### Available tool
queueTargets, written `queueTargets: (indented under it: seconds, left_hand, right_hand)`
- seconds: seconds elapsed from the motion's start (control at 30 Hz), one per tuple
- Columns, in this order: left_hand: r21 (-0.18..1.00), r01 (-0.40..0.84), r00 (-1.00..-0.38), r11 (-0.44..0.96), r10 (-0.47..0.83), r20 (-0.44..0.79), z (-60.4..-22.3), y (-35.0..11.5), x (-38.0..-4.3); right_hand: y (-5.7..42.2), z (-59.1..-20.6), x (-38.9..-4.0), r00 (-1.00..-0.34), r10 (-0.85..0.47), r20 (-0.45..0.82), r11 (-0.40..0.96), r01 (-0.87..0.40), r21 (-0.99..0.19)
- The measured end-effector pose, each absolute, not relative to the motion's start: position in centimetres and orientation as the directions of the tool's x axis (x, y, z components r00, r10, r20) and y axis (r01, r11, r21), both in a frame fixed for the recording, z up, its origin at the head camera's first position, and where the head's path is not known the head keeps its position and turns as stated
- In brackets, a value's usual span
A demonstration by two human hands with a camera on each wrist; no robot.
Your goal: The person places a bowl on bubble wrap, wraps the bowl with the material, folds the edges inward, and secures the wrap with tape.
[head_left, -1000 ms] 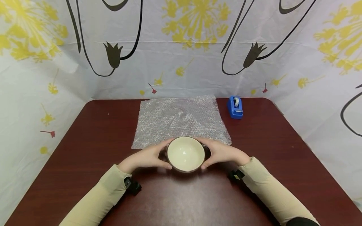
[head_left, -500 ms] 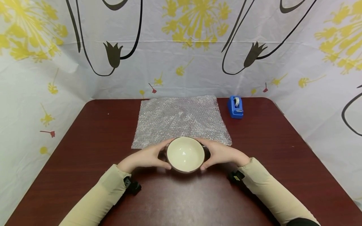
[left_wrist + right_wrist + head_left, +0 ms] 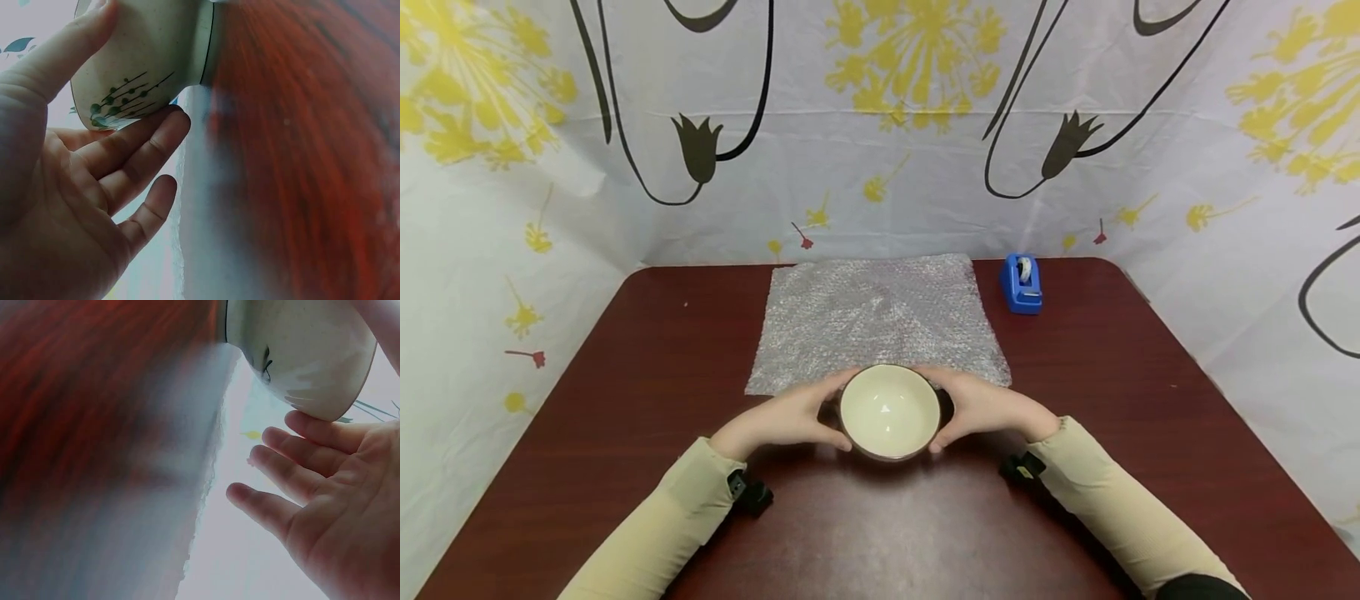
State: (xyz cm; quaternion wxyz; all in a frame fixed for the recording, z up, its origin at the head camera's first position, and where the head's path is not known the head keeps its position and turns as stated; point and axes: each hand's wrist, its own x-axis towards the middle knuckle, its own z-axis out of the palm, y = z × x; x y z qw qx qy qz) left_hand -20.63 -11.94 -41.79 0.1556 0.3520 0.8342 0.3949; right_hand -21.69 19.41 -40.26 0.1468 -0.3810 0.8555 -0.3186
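A round bowl (image 3: 890, 412) with a cream inside and a dark rim stands upright at the middle of the table. My left hand (image 3: 793, 417) holds its left side, thumb at the near side and fingers round the far side. From the right, my right hand (image 3: 988, 406) grips it in the same way. In the left wrist view the bowl's pale outer wall (image 3: 140, 50) carries a green sprig pattern. A dark mark shows on the wall (image 3: 306, 356) in the right wrist view, where the lower fingers spread away from the bowl.
A sheet of bubble wrap (image 3: 880, 317) lies flat just behind the bowl. To its right, near the back edge, stands a blue tape dispenser (image 3: 1021, 285). The dark red table (image 3: 587, 400) is enclosed by a white patterned curtain (image 3: 880, 225) at the back and sides.
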Motion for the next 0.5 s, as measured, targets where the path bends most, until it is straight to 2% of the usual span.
queueTargets:
  seconds: [0.27, 0.5]
  left_hand:
    - [0.814, 0.426, -0.697, 0.394, 0.717, 0.018, -40.0, -12.0, -20.9]
    - [0.795, 0.471, -0.699, 0.382, 0.711, 0.073, -37.9, -12.4, -22.7]
  right_hand:
    - [19.4, -38.5, -22.2, -0.684, -0.728, 0.041, 0.499, -0.571, -0.652]
    - [19.2, -37.3, -24.3, -0.684, -0.729, 0.036, 0.434, -0.502, -0.748]
